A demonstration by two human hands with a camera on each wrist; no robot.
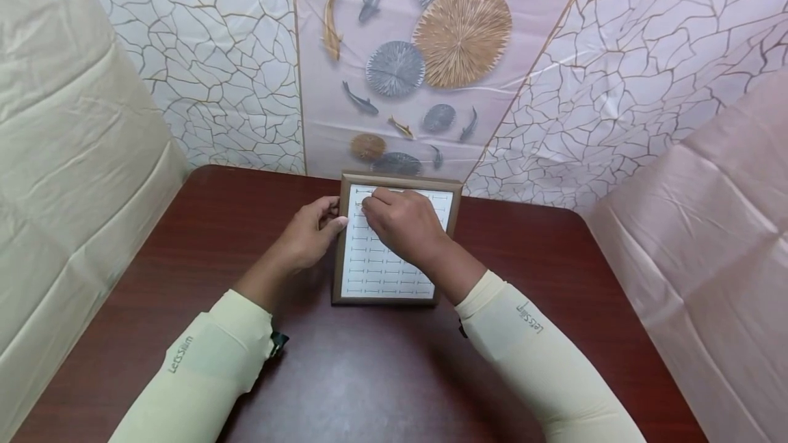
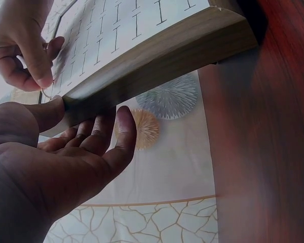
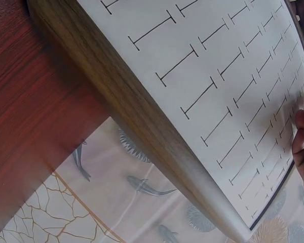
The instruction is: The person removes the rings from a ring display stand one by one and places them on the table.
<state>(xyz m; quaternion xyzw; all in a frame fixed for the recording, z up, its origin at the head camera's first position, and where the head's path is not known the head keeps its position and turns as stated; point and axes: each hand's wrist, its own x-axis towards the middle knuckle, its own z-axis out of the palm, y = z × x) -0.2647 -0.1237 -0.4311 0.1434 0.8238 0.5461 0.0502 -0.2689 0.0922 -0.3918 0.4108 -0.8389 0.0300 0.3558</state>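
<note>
A wooden-framed display board (image 1: 384,262) with rows of I-shaped slits in its white face stands tilted up on the table. My left hand (image 1: 308,234) holds its left side, thumb at the front edge of the wooden frame (image 2: 157,63) and fingers behind. Across the upper left of the white face reaches my right hand (image 1: 406,221). Its thumb and fingertips pinch a thin, curved gold-coloured piece (image 2: 47,94) close to the slits near the top left corner. I cannot tell exactly what this piece is; the fingers hide most of it.
The dark red-brown table (image 1: 369,374) extends around the board. Behind it hangs a cloth (image 1: 246,74) printed with fish, round leaves and gold crackle lines. Plain pale cloth (image 1: 61,176) closes the left side, and pinkish cloth (image 1: 708,224) the right.
</note>
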